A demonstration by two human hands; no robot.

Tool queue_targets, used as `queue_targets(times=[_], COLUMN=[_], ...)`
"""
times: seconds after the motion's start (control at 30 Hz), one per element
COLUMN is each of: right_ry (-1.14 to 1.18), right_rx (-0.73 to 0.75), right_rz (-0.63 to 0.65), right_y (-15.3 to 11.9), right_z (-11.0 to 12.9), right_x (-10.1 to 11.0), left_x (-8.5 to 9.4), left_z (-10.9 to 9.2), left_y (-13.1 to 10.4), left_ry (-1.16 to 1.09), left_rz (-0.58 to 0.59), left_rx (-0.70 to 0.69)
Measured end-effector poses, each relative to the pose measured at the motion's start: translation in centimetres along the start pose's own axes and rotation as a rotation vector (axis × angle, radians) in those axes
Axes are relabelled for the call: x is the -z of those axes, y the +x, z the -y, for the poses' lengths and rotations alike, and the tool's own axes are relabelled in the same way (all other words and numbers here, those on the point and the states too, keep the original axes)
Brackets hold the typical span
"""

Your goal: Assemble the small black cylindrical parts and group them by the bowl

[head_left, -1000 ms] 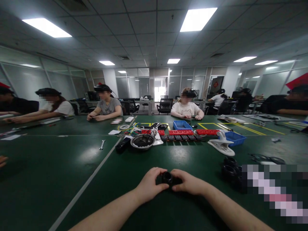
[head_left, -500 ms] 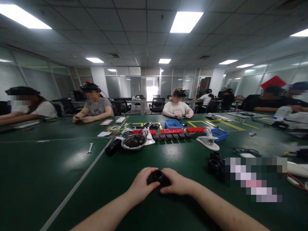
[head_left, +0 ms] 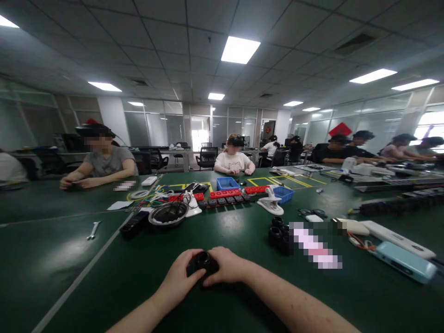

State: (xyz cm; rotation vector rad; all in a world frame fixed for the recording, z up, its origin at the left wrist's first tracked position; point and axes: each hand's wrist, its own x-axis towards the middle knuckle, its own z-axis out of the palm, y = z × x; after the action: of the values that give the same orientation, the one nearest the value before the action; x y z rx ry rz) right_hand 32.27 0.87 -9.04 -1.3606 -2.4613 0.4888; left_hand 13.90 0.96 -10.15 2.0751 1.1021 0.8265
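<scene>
Black ring (head_left: 203, 260), one: pinched between thumb and fingers, left hand (head_left: 177, 277). Right hand (head_left: 231, 266): fingers curled alongside, grip unclear. Pink-and-white strip (head_left: 314, 247): blurred, unreadable.

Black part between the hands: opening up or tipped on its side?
Opening up: the black part shows its round mouth on top, between left hand and right hand; slight tilt unclear.

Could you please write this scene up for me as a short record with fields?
Surface: green table
Left hand: around a black hollow cylindrical part
Right hand: curled at the part's right side; exact contact unclear
Right of hands: cluster of black ring-ended parts
Beyond hands: round metal dish, white clip-shaped stand
Far left: wrench
</scene>
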Motion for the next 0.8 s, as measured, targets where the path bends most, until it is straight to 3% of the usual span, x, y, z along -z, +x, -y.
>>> queue_targets(times=[0.13,0.2,0.33,0.47,0.57,0.7,0.8], right_ry=[0.211,0.231,-0.065,-0.243,-0.072,0.327,0.484], right_rx=[0.053,0.004,-0.179,-0.153,-0.033,0.045,0.034], right_rz=[0.099,0.094,-0.117,-0.211,-0.113,0.139,0.166], right_y=[0.2,0.3,0.2,0.0,-0.2,-0.3,0.0], right_z=[-0.8,-0.9,0.5,1.6,1.0,-0.5,-1.0], right_x=[0.2,-0.3,-1.8,-2.2,-1.1,0.3,0.0], left_x=[0.3,0.3,-0.1,-0.1,0.4,0.9,0.6], left_z=[0.1,0.0,-0.4,-0.7,-0.7,-0.5,-0.4], left_y=[-0.2,-0.3,-0.5,-0.6,-0.6,-0.5,-0.7], left_ry=[-0.010,0.001,0.033,0.071,0.057,0.018,0.038], left_rz=[0.068,0.063,-0.021,-0.083,-0.017,0.063,0.029], left_rx=[-0.047,-0.050,0.006,0.036,-0.016,-0.082,-0.060])
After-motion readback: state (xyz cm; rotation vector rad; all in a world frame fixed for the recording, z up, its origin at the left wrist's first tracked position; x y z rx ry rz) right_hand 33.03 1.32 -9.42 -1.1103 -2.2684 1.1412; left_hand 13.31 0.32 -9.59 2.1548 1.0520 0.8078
